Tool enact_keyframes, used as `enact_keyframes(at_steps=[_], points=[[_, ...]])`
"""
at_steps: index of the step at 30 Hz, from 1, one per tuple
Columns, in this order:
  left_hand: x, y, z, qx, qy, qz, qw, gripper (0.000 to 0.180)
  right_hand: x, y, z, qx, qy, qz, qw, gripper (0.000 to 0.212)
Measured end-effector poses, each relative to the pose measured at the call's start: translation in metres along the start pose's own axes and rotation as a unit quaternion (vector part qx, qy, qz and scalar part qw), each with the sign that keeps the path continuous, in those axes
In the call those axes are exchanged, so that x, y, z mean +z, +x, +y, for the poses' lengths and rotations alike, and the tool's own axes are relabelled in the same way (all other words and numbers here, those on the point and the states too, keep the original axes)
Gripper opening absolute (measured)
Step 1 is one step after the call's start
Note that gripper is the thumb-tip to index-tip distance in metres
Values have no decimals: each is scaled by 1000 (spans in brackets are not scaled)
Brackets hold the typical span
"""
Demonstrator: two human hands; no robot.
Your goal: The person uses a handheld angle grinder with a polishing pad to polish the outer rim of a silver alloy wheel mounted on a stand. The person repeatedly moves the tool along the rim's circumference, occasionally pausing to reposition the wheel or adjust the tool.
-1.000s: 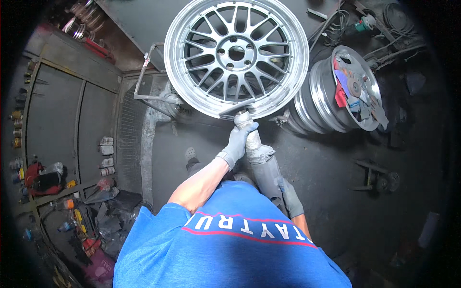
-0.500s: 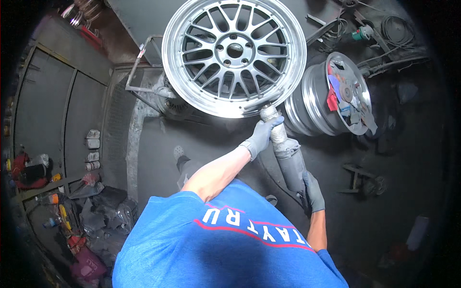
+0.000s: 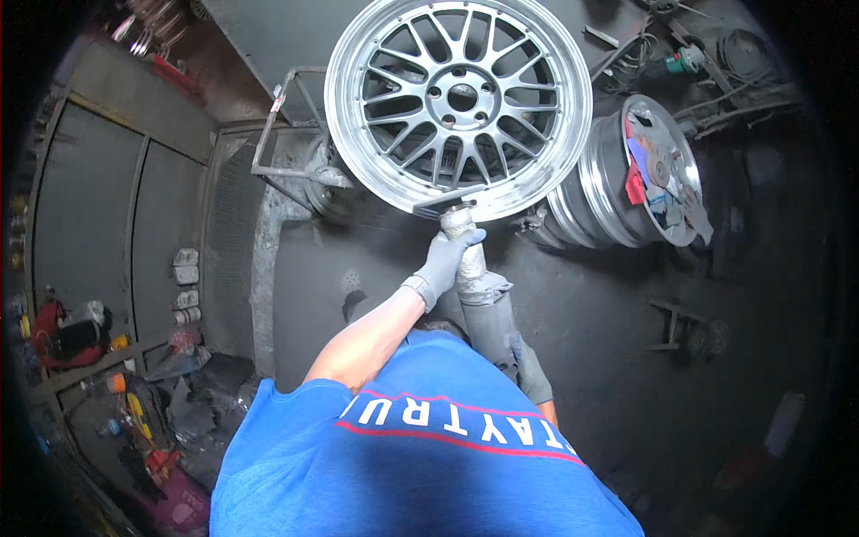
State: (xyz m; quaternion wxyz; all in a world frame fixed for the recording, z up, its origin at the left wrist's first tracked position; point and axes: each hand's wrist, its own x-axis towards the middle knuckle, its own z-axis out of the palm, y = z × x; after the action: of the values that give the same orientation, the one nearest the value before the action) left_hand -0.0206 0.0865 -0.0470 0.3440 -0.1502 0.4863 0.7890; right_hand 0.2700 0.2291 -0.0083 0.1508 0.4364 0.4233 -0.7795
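A large silver alloy wheel rim [image 3: 461, 123] with mesh-like spokes faces me at the top middle. Both gloved hands hold a long grey power grinder [image 3: 488, 327]. My left hand [image 3: 445, 261] wraps round its pale, wrapped front end, just below the rim. Farther back, my right hand [image 3: 531, 371] grips the rear of the body, partly hidden by my blue shirt. The grinder's head, with a thin dark disc [image 3: 450, 199] seen almost edge-on, lies against the lower lip of the rim; whether it spins I cannot tell.
To the right, a second wheel [image 3: 617, 179] lies on its side, with abrasive discs and cloth pieces [image 3: 658, 166] on its face. A metal frame [image 3: 259, 148] stands left of the rim. Cables [image 3: 743, 55] and a green-bodied tool [image 3: 687, 61] are at upper right; bags and clutter fill lower left.
The grinder and both hands have moved left along the rim's lower lip, and the grinder's rear has come closer to my body. The whole view has shifted a little.
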Motion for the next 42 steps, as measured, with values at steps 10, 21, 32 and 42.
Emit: enact_keyframes(at_steps=[10,21,32,42], points=[[-80,-16,65,-58,-7,-32,998,24,122,10,71,-108,-53,41,992,75],[-178,-34,149,-14,-110,-85,990,26,168,46,6,-96,-176,25,979,60],[-187,-59,133,56,-158,105,980,25,68,190,-359,-615,-402,386,558,50],[-130,-96,105,115,-212,193,951,26,99,239,-463,-596,-439,255,622,50]])
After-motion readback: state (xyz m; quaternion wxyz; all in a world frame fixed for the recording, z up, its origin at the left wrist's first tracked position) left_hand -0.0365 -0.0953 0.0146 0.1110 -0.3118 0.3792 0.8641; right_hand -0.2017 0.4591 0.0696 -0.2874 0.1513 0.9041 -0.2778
